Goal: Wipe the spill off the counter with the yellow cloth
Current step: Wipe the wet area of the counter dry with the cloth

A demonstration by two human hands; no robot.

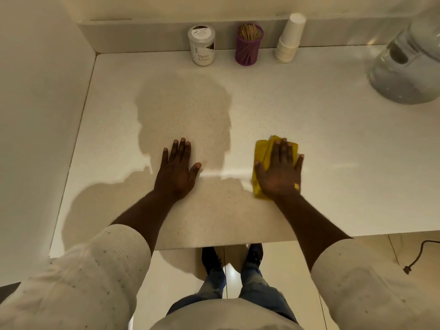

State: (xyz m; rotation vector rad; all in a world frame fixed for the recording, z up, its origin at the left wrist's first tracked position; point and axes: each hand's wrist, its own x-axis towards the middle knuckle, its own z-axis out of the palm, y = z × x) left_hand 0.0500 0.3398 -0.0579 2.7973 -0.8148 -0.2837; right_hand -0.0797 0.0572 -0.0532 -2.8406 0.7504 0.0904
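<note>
A white-lidded jar (202,45) at the back of the pale speckled counter (333,151) is showing the words "Masala Extract"; smaller print on its lid is too blurred to read. Beside it a ribbed purple holder (247,48) is bristling with toothpicks, and a stack of white paper cups (290,39) is leaning slightly. A rounded glossy appliance (407,67) is being cut off at the right edge. The right hand (279,172) is pressing flat, fingers spread, on the folded yellow cloth (262,151) (mostly hidden beneath the palm), near the counter's front edge. A faint wet streak (228,174) is glinting between the hands. The left hand (177,170) is lying open and flat, holding nothing.
</note>
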